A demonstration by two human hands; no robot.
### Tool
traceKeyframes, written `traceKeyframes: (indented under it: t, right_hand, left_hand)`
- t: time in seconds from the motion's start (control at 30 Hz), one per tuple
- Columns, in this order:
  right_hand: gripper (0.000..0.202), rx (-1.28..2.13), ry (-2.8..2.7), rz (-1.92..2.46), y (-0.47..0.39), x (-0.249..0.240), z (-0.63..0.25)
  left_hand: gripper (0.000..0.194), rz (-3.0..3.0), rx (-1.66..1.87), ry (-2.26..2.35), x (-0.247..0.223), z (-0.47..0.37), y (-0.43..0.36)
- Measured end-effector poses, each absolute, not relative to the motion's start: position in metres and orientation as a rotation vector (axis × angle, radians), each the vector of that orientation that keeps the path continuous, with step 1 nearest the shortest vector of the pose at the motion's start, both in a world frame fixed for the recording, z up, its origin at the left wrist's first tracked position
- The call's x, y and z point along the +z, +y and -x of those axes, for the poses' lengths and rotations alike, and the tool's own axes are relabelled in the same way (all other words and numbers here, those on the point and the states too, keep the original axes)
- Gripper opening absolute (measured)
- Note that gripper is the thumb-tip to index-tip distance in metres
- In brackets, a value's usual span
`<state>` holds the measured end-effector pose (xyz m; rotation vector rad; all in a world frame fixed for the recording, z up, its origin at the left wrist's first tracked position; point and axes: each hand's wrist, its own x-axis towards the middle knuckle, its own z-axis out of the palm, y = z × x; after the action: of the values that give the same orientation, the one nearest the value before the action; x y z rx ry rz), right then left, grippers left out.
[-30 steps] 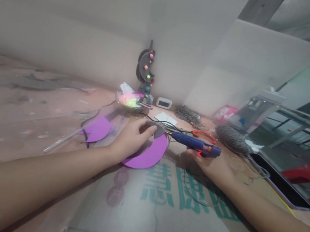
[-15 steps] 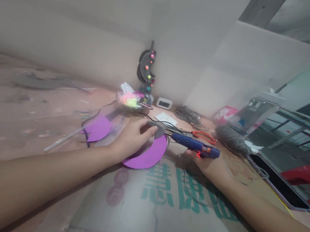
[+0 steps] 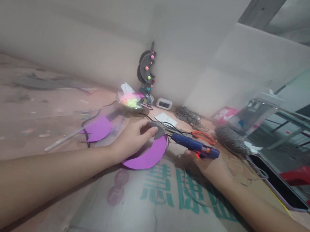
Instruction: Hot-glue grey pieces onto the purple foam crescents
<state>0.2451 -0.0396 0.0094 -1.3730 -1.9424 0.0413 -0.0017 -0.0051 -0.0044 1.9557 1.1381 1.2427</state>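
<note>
My left hand [image 3: 136, 136] pinches the upper end of a purple crescent [image 3: 149, 157], where a grey piece [image 3: 159, 132] shows at the fingertips. A blue glue gun [image 3: 194, 144] with a small red light is held in my right hand [image 3: 203, 161]. Its metal nozzle points left and meets or nearly meets the edge of the grey piece. Under both hands lies a cardboard sheet [image 3: 129, 216] with green printed characters. A second purple piece [image 3: 99, 128] rests to the left, beside a clear stick [image 3: 63, 139].
Behind the hands are a bowl [image 3: 131, 109] of colourful bits, a decorated grey crescent [image 3: 147, 67], a white clock [image 3: 164, 103] and orange-handled scissors [image 3: 204, 137]. Grey yarn [image 3: 232, 139], a phone [image 3: 278, 183] and a clear plastic container [image 3: 253, 112] are on the right.
</note>
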Motion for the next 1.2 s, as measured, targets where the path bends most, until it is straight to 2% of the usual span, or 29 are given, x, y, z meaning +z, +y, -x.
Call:
traceKeyframes:
  t: [1.2]
  right_hand:
    - [0.010, 0.050, -1.949, 1.397, -0.0400, 0.0080, -0.2470]
  left_hand:
    - [0.027, -1.889, 1.234, 1.092, -0.0023, 0.0011, -0.0084]
